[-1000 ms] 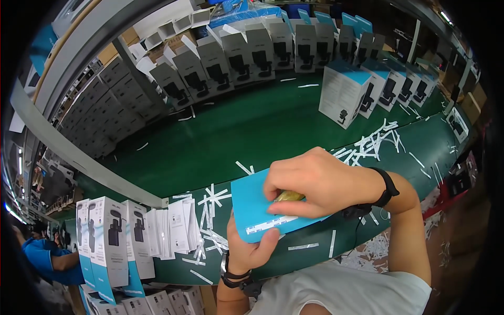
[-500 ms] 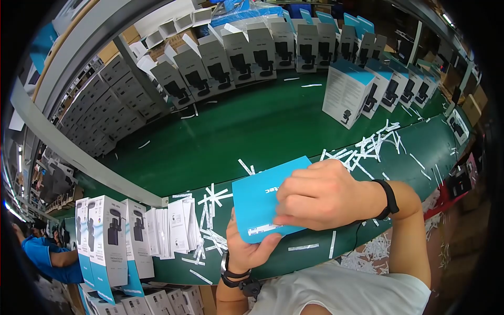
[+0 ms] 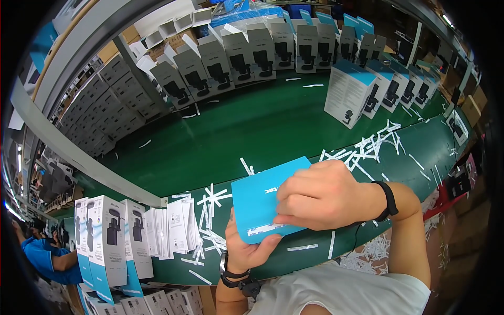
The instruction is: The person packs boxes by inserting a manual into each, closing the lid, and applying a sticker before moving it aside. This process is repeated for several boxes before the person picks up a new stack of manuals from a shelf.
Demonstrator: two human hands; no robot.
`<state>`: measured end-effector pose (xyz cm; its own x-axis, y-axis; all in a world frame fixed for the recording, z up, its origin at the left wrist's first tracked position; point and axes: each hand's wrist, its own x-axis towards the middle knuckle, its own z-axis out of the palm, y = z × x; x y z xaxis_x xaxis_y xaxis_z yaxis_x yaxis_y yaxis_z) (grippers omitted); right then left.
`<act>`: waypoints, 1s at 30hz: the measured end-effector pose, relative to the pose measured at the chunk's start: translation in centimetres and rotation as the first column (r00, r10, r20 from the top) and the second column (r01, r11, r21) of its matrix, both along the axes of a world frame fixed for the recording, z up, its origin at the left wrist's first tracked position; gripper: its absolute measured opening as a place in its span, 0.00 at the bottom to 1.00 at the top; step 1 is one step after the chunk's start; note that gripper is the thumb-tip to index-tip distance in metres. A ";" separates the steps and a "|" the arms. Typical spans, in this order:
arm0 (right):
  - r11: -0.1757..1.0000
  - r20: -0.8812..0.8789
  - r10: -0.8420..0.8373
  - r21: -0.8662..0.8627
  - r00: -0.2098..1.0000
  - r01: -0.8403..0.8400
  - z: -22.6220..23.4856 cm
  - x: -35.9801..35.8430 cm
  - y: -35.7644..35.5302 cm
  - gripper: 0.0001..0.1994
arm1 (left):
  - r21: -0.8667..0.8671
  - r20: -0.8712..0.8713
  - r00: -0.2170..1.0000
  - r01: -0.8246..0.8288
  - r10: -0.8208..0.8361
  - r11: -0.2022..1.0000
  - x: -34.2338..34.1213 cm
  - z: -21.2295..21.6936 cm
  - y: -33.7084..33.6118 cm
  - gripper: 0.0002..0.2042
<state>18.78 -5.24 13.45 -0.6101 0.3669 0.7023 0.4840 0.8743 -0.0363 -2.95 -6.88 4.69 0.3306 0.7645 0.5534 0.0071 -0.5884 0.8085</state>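
A blue-faced carton (image 3: 257, 202) is tilted in front of me above the green bench. My left hand (image 3: 245, 253) grips its near left corner from below, with the thumb over the near edge. Along that near edge of the blue face lies a narrow white label (image 3: 261, 230). My right hand (image 3: 331, 197) is over the right part of the carton, fingers curled and closed, fingertips at the right end of the label. Its palm side is hidden. Left of the carton lies a row of folded white leaflets (image 3: 181, 226).
White cartons with blue tops (image 3: 350, 94) stand at the far right, and open grey-looking cartons (image 3: 218, 68) line the back. More cartons (image 3: 107, 236) stand at the near left. Paper strips (image 3: 375, 144) litter the green bench (image 3: 210, 136). A person in blue (image 3: 44, 257) is at the far left.
Almost nothing differs. Both hands and the carton keep their places, with only a very slight shift of the view.
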 end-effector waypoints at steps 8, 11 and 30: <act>0.999 0.017 -0.031 -0.012 0.999 0.031 0.0 0.0 -0.1 0.14 | 0.017 -0.003 1.000 -0.004 0.004 1.000 -0.1 0.0 0.1 0.09; 1.000 0.012 -0.020 -0.019 1.000 0.020 -0.2 0.1 -0.1 0.13 | 0.019 -0.016 1.000 -0.004 0.004 1.000 -0.1 0.0 0.1 0.09; 0.705 -0.180 -0.658 -0.487 0.731 0.516 -4.8 13.1 -1.9 0.30 | 0.210 0.240 0.960 -0.195 0.143 0.958 1.5 -1.1 1.1 0.29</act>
